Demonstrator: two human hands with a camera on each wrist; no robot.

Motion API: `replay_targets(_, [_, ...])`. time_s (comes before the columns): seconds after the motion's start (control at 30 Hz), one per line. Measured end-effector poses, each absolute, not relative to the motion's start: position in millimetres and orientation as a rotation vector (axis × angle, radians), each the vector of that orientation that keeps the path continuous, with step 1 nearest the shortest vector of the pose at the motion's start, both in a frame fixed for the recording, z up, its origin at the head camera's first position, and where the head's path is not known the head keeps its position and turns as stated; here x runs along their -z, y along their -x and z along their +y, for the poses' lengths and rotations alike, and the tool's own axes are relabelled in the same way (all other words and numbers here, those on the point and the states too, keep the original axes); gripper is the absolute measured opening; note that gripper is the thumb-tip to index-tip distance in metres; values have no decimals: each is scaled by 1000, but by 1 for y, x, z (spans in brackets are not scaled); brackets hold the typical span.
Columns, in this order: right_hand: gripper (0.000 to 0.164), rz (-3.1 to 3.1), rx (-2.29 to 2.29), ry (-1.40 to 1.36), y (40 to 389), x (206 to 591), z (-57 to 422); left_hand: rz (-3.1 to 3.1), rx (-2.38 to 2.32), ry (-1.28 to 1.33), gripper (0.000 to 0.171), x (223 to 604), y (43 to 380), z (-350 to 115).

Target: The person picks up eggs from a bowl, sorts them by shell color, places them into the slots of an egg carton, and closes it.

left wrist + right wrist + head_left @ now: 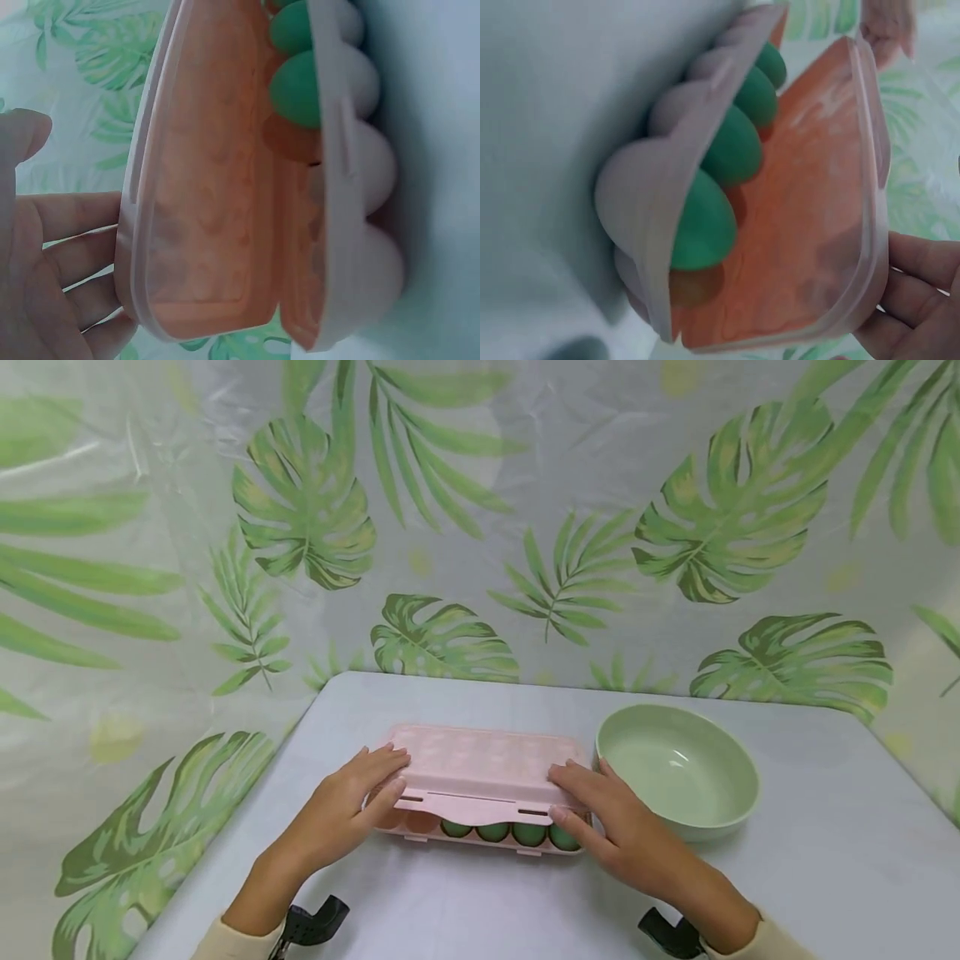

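A pink plastic egg carton [487, 762] lies on the table, its lid lowered partway over the base. Several green eggs [529, 834] show in the front row toward the right; the front cups at the left hold none. On the lid's left end rests my left hand [347, 806], fingers extended over the top. My right hand [611, 818] lies on the right end in the same way. In the left wrist view, the left fingers [82, 255] touch the lid's outer side, thumb apart from it. From the right wrist, a gap shows between lid [802, 217] and base [641, 176].
A light green bowl [675, 768] stands right of the carton, close beside my right hand. The white table [450, 910] extends around both. Behind it hangs a leaf-patterned sheet [450, 552].
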State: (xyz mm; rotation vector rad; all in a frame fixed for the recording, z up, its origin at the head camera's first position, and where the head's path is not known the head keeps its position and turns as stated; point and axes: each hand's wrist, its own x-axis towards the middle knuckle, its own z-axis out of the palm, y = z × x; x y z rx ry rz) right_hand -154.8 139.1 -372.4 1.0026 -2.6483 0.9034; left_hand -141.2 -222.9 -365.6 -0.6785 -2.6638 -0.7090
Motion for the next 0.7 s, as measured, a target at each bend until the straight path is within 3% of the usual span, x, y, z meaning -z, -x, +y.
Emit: replay_targets(0.7, [64,-2639,-613,-1108,142,401,122,-2732,678,679,49,395,126,-214])
